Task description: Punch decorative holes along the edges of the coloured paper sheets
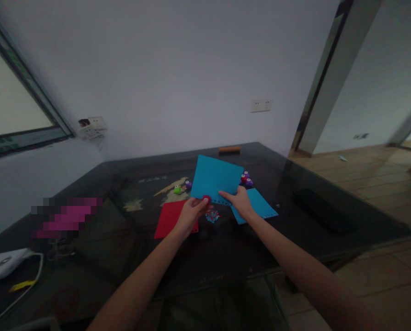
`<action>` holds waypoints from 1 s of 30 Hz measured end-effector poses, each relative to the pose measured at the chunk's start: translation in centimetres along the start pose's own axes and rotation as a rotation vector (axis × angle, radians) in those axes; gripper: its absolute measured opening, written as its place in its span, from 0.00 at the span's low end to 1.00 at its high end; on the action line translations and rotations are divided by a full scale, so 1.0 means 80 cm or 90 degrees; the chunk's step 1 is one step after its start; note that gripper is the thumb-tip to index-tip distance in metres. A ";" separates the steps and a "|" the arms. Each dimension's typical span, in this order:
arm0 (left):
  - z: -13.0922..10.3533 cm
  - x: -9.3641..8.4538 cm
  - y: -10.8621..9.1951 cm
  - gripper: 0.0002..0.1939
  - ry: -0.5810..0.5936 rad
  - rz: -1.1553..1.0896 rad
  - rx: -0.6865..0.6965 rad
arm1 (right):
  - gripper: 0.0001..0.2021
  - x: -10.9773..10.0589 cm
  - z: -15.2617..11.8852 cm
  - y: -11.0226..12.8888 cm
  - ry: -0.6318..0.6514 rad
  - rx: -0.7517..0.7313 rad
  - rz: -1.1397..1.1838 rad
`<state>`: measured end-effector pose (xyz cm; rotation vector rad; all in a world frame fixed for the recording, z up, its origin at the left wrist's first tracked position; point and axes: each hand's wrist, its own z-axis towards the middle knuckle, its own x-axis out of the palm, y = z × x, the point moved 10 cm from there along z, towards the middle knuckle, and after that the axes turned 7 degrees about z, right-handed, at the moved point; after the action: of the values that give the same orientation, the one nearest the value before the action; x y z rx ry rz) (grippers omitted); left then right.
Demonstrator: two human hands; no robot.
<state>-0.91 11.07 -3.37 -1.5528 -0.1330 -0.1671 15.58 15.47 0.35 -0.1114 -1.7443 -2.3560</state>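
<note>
Raised above the table, a blue sheet [216, 176] is tilted up, with a row of punched holes along its near edge. My right hand [240, 201] pinches that edge at its right part, thumb on top. My left hand [191, 212] is closed on a small red hole punch [206, 198] at the sheet's near left edge. Beneath lies a little heap of blue and red paper dots [212, 216]. A red sheet [167, 219] is partly covered by my left hand. Another blue sheet [260, 204], also with edge holes, lies under my right forearm.
Beyond the sheets stand a green hole punch [177, 189], a purple one [188, 185] and several purple and red ones [248, 182]. An orange-brown roll [229, 150] lies at the table's far edge. To the right is a long black object [321, 209]; a white device [5, 263] with a cable sits left.
</note>
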 end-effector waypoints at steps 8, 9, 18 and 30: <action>-0.002 -0.001 0.001 0.17 -0.017 -0.005 -0.007 | 0.18 0.005 -0.002 0.007 0.023 -0.022 -0.057; -0.002 -0.002 0.001 0.17 -0.023 -0.007 -0.009 | 0.18 0.005 -0.002 0.007 0.023 -0.024 -0.059; -0.001 -0.004 0.001 0.16 -0.031 -0.004 -0.012 | 0.17 0.004 -0.002 0.007 0.023 -0.029 -0.048; -0.002 -0.004 0.001 0.18 -0.030 -0.011 -0.023 | 0.19 0.010 -0.006 0.020 0.026 -0.042 -0.088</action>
<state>-1.17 10.93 -3.54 -1.5930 -0.1810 -0.1466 15.21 14.46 1.84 0.0489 -1.7075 -2.4938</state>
